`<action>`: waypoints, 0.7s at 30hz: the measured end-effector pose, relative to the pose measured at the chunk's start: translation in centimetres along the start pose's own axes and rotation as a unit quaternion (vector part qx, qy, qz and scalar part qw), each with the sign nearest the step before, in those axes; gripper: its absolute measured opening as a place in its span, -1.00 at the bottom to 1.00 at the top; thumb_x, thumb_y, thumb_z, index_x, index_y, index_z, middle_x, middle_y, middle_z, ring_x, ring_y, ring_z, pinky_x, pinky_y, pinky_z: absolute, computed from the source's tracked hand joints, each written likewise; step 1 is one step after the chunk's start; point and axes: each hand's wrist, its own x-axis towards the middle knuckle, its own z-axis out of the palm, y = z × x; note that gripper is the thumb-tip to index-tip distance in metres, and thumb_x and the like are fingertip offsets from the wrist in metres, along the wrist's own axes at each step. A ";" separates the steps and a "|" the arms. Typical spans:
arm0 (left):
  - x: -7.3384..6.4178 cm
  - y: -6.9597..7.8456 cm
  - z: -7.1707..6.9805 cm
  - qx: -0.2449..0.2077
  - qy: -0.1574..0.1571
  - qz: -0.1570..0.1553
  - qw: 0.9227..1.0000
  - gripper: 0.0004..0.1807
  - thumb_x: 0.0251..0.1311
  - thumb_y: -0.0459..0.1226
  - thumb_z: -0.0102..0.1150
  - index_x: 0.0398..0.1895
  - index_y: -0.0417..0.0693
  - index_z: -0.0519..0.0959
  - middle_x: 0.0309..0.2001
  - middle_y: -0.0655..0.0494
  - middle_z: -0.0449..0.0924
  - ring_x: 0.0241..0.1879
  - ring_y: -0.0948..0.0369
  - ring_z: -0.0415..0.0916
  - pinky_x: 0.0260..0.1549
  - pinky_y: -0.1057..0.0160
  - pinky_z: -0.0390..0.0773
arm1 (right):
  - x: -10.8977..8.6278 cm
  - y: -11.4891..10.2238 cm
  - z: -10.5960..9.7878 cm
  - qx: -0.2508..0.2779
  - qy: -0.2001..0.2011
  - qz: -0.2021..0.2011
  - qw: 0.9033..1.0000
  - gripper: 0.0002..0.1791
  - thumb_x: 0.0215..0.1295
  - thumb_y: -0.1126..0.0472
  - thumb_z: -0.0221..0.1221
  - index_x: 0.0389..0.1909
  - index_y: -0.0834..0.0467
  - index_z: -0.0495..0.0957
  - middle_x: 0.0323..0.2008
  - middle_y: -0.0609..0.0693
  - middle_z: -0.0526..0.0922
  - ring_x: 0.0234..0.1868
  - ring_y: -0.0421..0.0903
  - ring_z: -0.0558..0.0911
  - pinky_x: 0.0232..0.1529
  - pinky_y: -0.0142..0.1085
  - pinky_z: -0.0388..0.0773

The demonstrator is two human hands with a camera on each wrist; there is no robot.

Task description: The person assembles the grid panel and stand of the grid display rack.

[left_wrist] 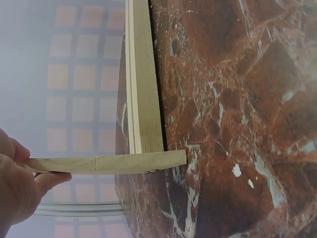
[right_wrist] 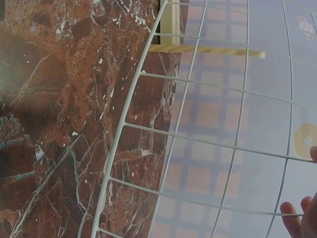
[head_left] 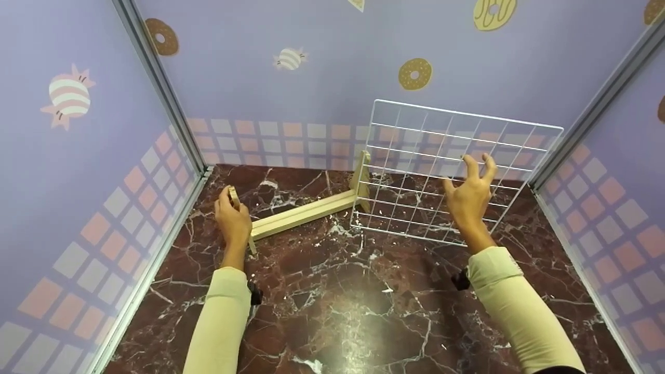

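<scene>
A pale wooden stand lies across the dark red marbled surface, its long rail [head_left: 306, 213] joining two upright end boards. My left hand [head_left: 232, 221] pinches the top of the near end board [left_wrist: 104, 163] between thumb and fingers; its lower end stands at the marbled surface in the left wrist view. The far end board [head_left: 359, 179] shows beside the left edge of a white wire grid panel [head_left: 467, 113]. With bent fingers my right hand [head_left: 471, 202] grips the grid's wires right of its middle. The grid leans upright, its lower left corner near the far end board.
Lilac walls [head_left: 332, 78] with printed sweets and checks close in the back and both sides. Grey metal strips [head_left: 161, 78] run up the corners. Small pale crumbs are scattered over the marbled surface [head_left: 337, 291] near the stand.
</scene>
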 end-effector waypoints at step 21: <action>-0.3 1.1 2.3 0.012 -0.072 0.024 0.997 -0.39 0.23 -0.48 0.06 0.40 -0.14 0.42 0.17 -0.32 0.52 0.22 -0.22 0.47 0.28 -0.14 0.44 | -0.2 -0.1 0.2 0.006 0.012 -0.009 1.000 -0.38 0.11 0.23 0.46 0.22 0.05 0.51 0.48 0.15 0.22 -0.38 0.26 0.56 -0.28 0.16 0.63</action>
